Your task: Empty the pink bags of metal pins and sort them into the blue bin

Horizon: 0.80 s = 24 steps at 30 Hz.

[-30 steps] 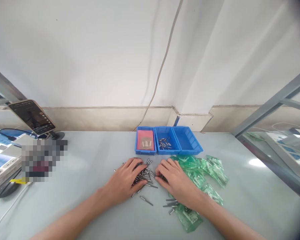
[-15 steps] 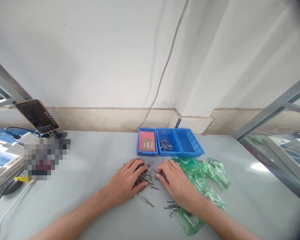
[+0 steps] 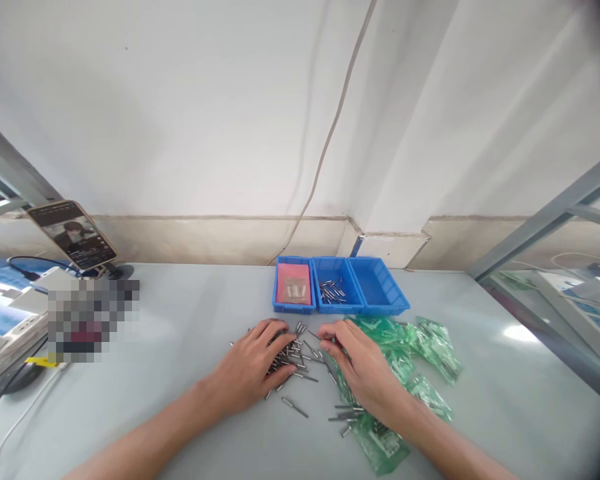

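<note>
My left hand (image 3: 250, 360) lies palm down over the left side of a pile of thin metal pins (image 3: 295, 348), thumb and fingers apart around it. Just right of the pile, my right hand (image 3: 363, 363) has its thumb and forefinger pinched on one slim metal pin (image 3: 314, 335), whose end sticks out to the left. A single loose pin (image 3: 295, 407) rests on the table in front of the pile. Several more pins (image 3: 343, 418) lie under and beside my right wrist. The fingertips of my left hand are partly hidden among the pins.
Green plastic bags (image 3: 433, 350) holding metal parts spread to the right of and beneath my right forearm. Behind my hands stand three joined blue bins (image 3: 365, 309); the middle one contains pins, the left one a pink sheet (image 3: 285, 273). A phone (image 3: 73, 233) leans at left.
My right hand has drawn slightly right from the pile with a pin between its fingers, and pins beneath it now show. My left hand has stayed put. The phone picture differs.
</note>
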{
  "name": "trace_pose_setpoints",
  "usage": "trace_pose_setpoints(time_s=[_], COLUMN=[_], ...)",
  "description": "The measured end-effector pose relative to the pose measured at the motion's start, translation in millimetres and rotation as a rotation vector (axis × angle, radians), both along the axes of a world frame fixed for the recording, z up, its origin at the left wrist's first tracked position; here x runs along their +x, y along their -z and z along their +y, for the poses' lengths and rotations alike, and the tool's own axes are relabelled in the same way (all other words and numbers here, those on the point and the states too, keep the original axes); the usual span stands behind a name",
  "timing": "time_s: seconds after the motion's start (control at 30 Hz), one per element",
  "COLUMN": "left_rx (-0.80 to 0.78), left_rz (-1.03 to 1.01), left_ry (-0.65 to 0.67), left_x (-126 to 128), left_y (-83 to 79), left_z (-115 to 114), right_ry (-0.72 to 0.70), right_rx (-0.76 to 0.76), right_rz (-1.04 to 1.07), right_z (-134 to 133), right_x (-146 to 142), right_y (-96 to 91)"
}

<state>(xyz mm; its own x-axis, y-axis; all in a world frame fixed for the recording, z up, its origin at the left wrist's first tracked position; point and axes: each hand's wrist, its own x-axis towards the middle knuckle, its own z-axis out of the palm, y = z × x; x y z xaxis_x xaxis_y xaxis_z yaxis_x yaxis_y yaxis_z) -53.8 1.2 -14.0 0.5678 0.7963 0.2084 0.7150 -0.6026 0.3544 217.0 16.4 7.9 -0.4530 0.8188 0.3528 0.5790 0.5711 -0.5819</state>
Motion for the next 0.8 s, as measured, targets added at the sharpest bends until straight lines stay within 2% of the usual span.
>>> trace_pose_setpoints(time_s=[0.2,0.4,0.8], left_rx=[0.001,0.008,-0.008], left_rz=[-0.005,-0.025,0.005], left_ry=[-0.001,-0.001,-0.001], left_x=[-0.4,-0.1,-0.3], left_y=[0.2,0.1,-1.0], left_z=[-0.5,-0.5,-1.3], right_ry=[-0.035,0.002,0.101], right_rx=[0.075,-0.051,-0.159], right_rz=[0.050,0.043,0.085], right_z=[1.8,-0.7,-3.6], right_x=[-0.1,-0.2,-0.1], right_y=[-0.8,-0.4,-3.4])
